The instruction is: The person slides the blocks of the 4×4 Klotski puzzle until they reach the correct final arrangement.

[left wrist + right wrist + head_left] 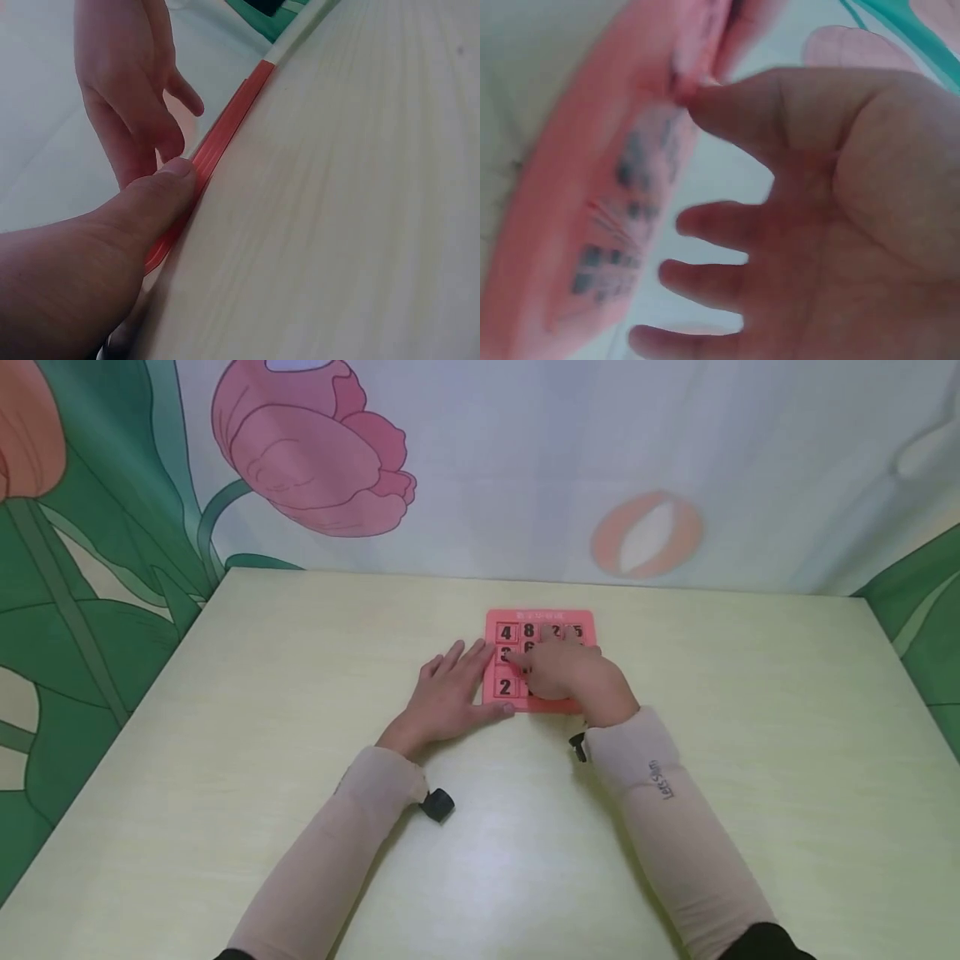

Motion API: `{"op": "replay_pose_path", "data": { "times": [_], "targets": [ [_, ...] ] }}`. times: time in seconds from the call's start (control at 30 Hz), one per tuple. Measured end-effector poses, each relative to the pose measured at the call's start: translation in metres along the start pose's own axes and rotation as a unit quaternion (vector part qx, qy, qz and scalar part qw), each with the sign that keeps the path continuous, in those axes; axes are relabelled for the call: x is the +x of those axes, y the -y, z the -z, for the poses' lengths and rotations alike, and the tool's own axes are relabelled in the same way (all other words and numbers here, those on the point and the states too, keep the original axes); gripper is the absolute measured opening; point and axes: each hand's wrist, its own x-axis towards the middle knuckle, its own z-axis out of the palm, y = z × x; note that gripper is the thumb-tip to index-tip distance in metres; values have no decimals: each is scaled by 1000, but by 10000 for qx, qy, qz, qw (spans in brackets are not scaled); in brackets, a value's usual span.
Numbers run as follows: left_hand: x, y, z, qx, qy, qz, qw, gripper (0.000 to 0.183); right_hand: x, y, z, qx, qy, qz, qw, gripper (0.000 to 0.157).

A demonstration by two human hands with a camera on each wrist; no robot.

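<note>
A pink number slide puzzle (540, 615) lies flat on the table, with black-numbered tiles such as 4, 8 and 2 showing. My left hand (450, 693) rests at its left side, fingers extended against the edge. In the left wrist view the left thumb (139, 206) touches the near edge of the puzzle. Over the tiles is my right hand (570, 672), one digit reaching to a tile in the left column. The right wrist view shows the right hand's other fingers (705, 281) spread and fairly straight. This hand hides several middle and right tiles.
The pale wood-grain table (300, 710) extends around the puzzle on all sides. Behind it hangs a light curtain (495, 468) with large printed flowers and leaves. A small black device (437, 805) is strapped at the left wrist.
</note>
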Motion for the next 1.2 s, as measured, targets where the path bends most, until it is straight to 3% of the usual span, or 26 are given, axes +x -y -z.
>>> {"op": "replay_pose_path", "data": {
  "times": [0.23, 0.4, 0.9, 1.2],
  "targets": [
    [-1, -2, 1, 1, 16, -17, 10000, 99, 5, -2, -3, 184, -208, -64, 9996, 59],
    [0, -5, 1, 15, -2, -33, 10000, 99, 6, -5, -5, 273, -348, 24, 9990, 76],
    [1, -4, 1, 106, 36, -10, 9999, 98, 15, -9, -11, -266, -791, -204, 9963, 87],
    [-2, -3, 2, 40, 37, 75, 10000, 97, 18, -15, -11, 299, -639, -374, 9968, 89]
  ]
}}
